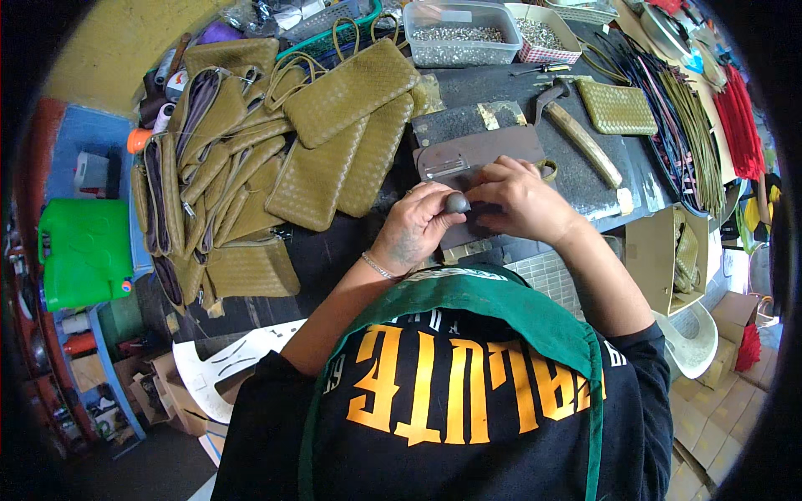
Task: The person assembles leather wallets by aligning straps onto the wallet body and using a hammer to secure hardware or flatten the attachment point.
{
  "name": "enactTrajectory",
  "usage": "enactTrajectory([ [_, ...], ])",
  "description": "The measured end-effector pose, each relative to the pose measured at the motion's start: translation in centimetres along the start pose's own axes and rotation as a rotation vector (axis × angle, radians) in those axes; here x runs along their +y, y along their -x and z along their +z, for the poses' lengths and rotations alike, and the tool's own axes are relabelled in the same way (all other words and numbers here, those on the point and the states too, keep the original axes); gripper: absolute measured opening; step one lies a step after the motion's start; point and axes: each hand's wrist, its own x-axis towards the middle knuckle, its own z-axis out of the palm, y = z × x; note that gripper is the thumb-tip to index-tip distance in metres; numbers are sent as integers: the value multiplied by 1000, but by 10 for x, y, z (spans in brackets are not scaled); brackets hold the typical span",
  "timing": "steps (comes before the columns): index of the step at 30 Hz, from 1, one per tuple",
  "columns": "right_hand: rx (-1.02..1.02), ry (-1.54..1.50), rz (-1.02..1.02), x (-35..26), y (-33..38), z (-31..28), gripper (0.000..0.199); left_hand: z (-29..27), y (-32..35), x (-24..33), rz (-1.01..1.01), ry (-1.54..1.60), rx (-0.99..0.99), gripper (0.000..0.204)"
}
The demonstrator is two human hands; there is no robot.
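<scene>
My left hand, with a bracelet on its wrist, is closed around a tool that shows a rounded dark grey end; the rest of it is hidden. Beside it, my right hand has its fingers bent and pinched together; whatever they hold is out of sight. Both hands are over the near edge of a brown board, where a small clear piece with thin metal bits lies. An olive strap loop shows just past my right hand. Beyond it rests a hammer with a wooden handle.
Olive woven pouches with zips and straps are heaped on the left of the dark table. A clear box of small metal parts and a checked box stand behind. Another woven pouch and strap bundles lie right.
</scene>
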Motion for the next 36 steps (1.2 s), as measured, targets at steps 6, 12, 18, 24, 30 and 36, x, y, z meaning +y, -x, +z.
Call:
enactTrajectory([
  [6, 196, -211, 83, 25, 18, -47, 34, 1, 0, -1, -30, 31, 1, 14],
  [12, 158, 70, 14, 0, 13, -10, 36, 0, 1, 0, -56, 72, 17, 15],
  [18, 224, 130, 2, -5, 10, 34, 22, 1, -2, 5, -103, 91, 45, 15],
  [24, 328, 266, -12, -15, 11, 47, 13, 0, -2, 4, -97, 79, 60, 14],
  [30, 352, 256, 39, -22, 12, 47, 14, 1, -1, 4, -101, 66, 32, 12],
  [36, 357, 257, -2, -22, 10, 54, 14, 0, -1, 1, -90, 98, 39, 13],
])
